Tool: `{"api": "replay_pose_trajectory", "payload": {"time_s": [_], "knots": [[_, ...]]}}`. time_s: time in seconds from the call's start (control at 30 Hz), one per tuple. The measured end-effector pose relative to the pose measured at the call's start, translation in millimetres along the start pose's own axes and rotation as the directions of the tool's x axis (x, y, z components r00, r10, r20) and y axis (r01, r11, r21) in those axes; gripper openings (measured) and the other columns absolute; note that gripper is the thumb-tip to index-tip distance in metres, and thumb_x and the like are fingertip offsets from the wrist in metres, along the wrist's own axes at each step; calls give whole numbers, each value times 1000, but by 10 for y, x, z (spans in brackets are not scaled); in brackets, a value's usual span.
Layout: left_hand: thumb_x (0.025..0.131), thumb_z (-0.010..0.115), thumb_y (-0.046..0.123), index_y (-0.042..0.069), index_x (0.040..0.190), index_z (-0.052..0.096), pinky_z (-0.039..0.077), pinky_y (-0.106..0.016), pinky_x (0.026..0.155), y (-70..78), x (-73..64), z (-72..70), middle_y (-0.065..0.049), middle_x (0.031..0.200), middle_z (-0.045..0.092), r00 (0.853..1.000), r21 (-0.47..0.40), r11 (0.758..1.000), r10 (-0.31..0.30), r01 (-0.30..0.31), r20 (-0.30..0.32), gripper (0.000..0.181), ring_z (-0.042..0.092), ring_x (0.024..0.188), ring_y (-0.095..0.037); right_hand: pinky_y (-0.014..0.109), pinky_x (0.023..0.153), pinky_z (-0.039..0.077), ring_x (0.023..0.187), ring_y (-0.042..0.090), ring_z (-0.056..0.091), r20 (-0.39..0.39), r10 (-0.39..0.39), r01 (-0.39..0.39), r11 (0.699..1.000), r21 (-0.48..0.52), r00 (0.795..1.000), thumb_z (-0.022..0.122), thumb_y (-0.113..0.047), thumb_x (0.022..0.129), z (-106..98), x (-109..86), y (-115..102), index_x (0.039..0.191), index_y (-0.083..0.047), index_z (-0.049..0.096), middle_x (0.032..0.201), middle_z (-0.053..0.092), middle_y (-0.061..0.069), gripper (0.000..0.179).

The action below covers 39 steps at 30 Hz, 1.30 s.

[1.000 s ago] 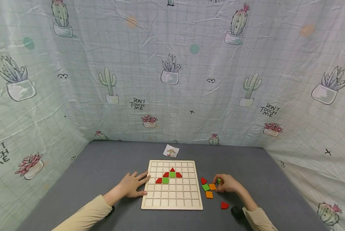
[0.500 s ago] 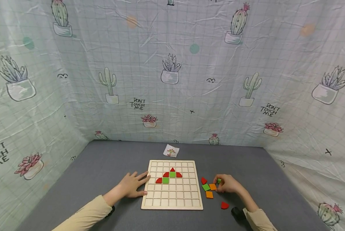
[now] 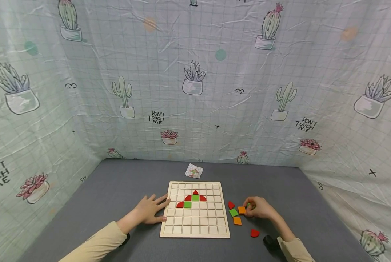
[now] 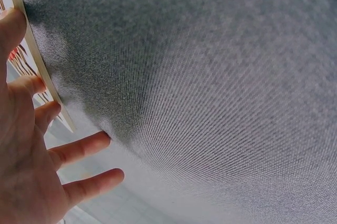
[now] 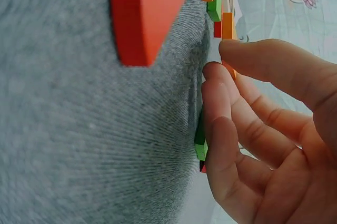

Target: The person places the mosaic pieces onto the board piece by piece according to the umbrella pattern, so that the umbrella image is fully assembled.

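Note:
My right hand (image 3: 260, 208) pinches an orange square tile (image 3: 242, 210) between thumb and fingertips, right of the board. In the right wrist view the orange tile (image 5: 227, 26) stands up from the thumb tip. A green piece (image 5: 200, 142) lies behind the fingers there, mostly hidden. My left hand (image 3: 149, 210) lies with fingers spread on the left edge of the wooden grid board (image 3: 203, 220); in the left wrist view some fingertips touch the board edge (image 4: 39, 55). Red and green tiles, with a red triangle (image 3: 195, 192) on top, sit in the board's upper middle cells.
Beside the board lie a green tile (image 3: 233, 212), another orange tile (image 3: 237, 221) and a red piece (image 3: 231, 205). A rounded red piece (image 3: 255, 233) is nearer the front. Behind the board rests a small pattern card (image 3: 194, 171). A cactus-print curtain (image 3: 195, 120) surrounds the grey table (image 3: 133, 174).
The orange tile at my right fingertips has shifted slightly up and to the right, and my right hand has moved a little with it. My left hand and the board stay still.

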<state>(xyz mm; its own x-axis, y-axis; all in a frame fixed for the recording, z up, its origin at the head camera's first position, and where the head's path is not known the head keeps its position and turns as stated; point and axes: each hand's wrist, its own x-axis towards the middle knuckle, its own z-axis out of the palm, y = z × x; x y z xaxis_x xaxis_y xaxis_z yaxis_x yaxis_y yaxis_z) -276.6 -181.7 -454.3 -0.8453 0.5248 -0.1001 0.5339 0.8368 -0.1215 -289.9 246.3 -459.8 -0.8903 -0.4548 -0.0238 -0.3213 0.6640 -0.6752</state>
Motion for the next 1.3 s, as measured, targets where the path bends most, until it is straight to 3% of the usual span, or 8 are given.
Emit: {"api": "replay_pose_trajectory", "payload": {"time_s": [0.4, 0.67, 1.03, 1.3], "knots": [[82, 44, 61, 23, 138, 35, 36, -53, 91, -4, 7, 13, 1, 143, 34, 1000, 1, 1000, -10, 10, 5, 68, 41, 122, -35, 26, 48, 44, 57, 17, 55, -83, 47, -39, 994, 97, 995, 69, -11, 75, 45, 11, -92, 95, 0, 57, 72, 64, 8, 26], [82, 44, 60, 23, 138, 36, 36, -54, 92, -5, 11, 11, 1, 143, 34, 1000, -2, 1000, -8, 8, 4, 68, 41, 122, -35, 27, 46, 43, 52, 14, 51, -151, 70, -51, 991, 125, 986, 68, -10, 75, 129, 88, -194, 97, -1, 58, 73, 64, 8, 26], [83, 44, 59, 22, 138, 36, 36, -54, 91, -13, 19, 22, 0, 143, 34, 1000, -9, 1000, 1, -1, -1, 67, 41, 121, -35, 31, 48, 46, 56, 18, 56, -140, 58, -32, 983, 182, 989, 68, -9, 76, 270, 215, -319, 99, 2, 57, 73, 65, 10, 28], [83, 45, 59, 21, 138, 36, 37, -54, 90, -16, 16, 21, -1, 143, 35, 1000, -2, 1000, 9, -9, -9, 67, 42, 121, -35, 24, 44, 42, 47, 9, 48, -122, 56, -26, 972, 234, 991, 69, -5, 73, 398, 321, -440, 96, 2, 56, 68, 65, 10, 28]]}}
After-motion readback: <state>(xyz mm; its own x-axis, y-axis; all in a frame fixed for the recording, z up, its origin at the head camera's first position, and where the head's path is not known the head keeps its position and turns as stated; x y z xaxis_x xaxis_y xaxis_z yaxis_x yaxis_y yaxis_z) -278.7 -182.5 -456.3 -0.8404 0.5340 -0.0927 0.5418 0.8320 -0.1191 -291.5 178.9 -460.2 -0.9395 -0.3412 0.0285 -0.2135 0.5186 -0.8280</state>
